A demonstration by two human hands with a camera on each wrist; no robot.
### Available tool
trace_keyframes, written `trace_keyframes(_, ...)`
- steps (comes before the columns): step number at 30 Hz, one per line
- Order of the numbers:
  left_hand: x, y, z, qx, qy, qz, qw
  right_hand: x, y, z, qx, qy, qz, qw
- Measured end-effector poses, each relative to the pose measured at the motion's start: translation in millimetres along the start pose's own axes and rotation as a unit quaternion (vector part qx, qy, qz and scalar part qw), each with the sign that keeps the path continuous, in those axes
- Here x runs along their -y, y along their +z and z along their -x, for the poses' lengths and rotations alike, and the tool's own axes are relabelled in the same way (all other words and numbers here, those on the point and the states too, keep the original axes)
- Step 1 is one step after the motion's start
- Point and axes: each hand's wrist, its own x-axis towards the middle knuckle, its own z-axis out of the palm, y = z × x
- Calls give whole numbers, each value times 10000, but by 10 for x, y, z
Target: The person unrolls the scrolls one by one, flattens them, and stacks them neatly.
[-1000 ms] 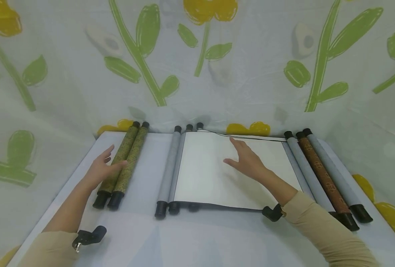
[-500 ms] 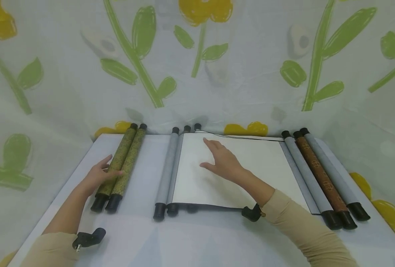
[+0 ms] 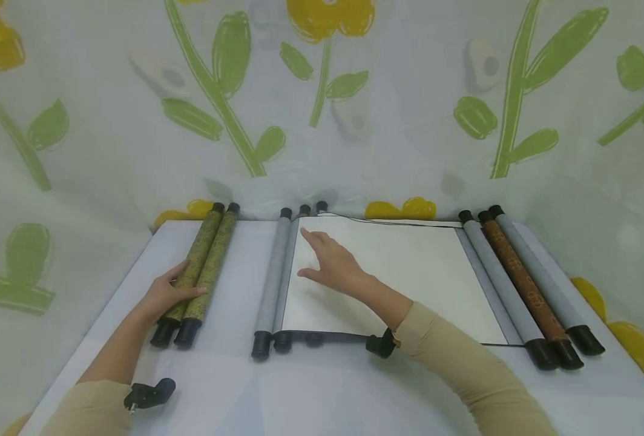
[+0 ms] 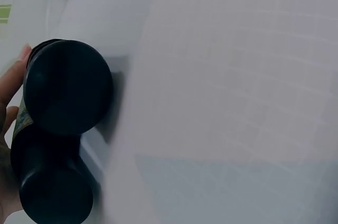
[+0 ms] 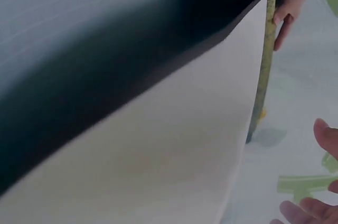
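Note:
Two green-gold rolled scrolls (image 3: pixel 213 254) lie side by side at the table's left. My left hand (image 3: pixel 166 295) grips them near their black end caps (image 4: pixel 66 86), thumb across the top and fingers along the far side. A scroll is unrolled in the middle, showing a blank white sheet (image 3: pixel 420 272) with a dark border. My right hand (image 3: pixel 330 266) lies flat with straight fingers on the sheet's left part, close to its rolled grey end (image 3: pixel 272 284). The right wrist view shows the sheet (image 5: pixel 174 155) and the green scroll (image 5: pixel 266 60) beyond it.
Three more rolled scrolls (image 3: pixel 518 284), grey, brown and grey, lie at the right of the pale table (image 3: pixel 235 387). A flower-print cloth (image 3: pixel 354 121) hangs behind and at both sides of the table.
My right hand slid left across the white sheet toward the grey roll. My left hand came back along the green scrolls toward their near ends and settled on them.

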Motion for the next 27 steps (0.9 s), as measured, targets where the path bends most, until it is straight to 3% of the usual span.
trace_keyframes(12, -104, -22, -4, 92, 42, -94, 9999, 378, 132, -183, 356, -232, 51, 9991)
trace_keyframes(21, -136, -18, 4, 149, -374, 0, 9992, 666, 209, -317, 841, -161, 305, 9959)
trace_keyframes(27, -117, -5, -15, 131, -546, 58, 9984, 831, 361, -437, 803, -140, 462, 9956)
